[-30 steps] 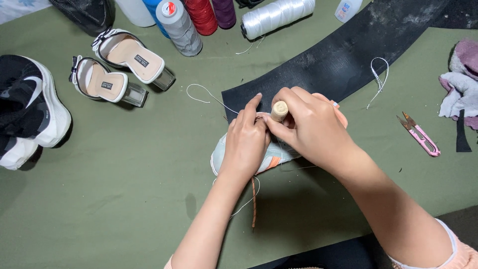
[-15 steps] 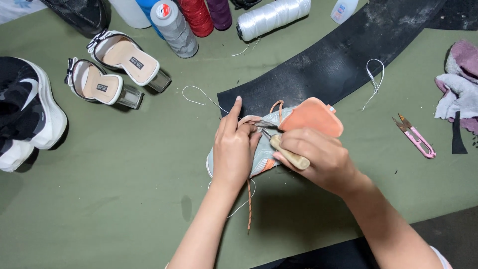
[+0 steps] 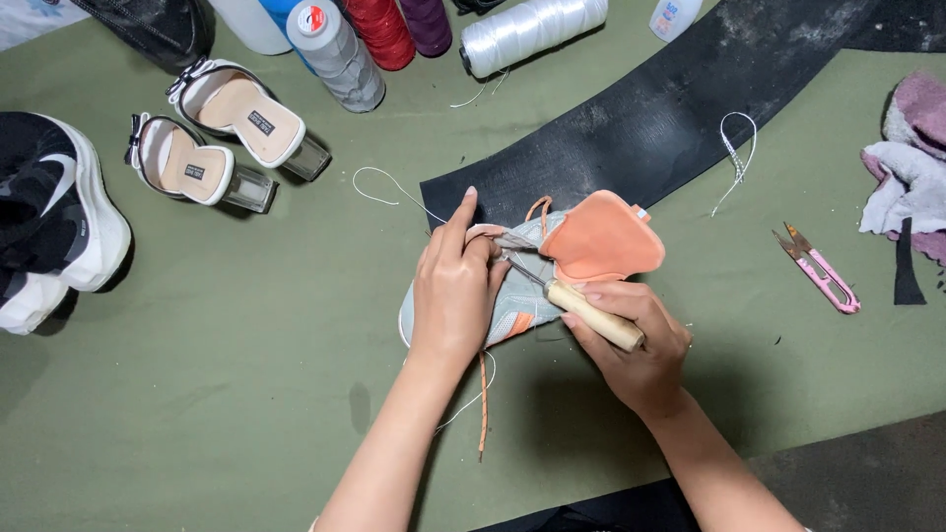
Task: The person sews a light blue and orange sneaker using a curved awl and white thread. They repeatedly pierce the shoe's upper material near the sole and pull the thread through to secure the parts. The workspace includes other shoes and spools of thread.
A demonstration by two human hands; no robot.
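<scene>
A pale grey sneaker with an orange tongue and orange laces lies on the green mat at the centre. My left hand grips the sneaker's upper edge, index finger stretched out. My right hand holds an awl with a wooden handle; its metal tip points left into the sneaker's collar beside my left fingers. A white thread trails from the sneaker toward the upper left.
A black rubber sheet crosses behind the sneaker. Two heeled mules and a black-and-white sneaker lie at left. Thread spools stand along the top. Pink thread snips and cloth scraps lie at right.
The right hand has drawn back to the right, uncovering the orange tongue and the awl. The awl now lies slanted with its tip at the collar. The left hand stays on the sneaker.
</scene>
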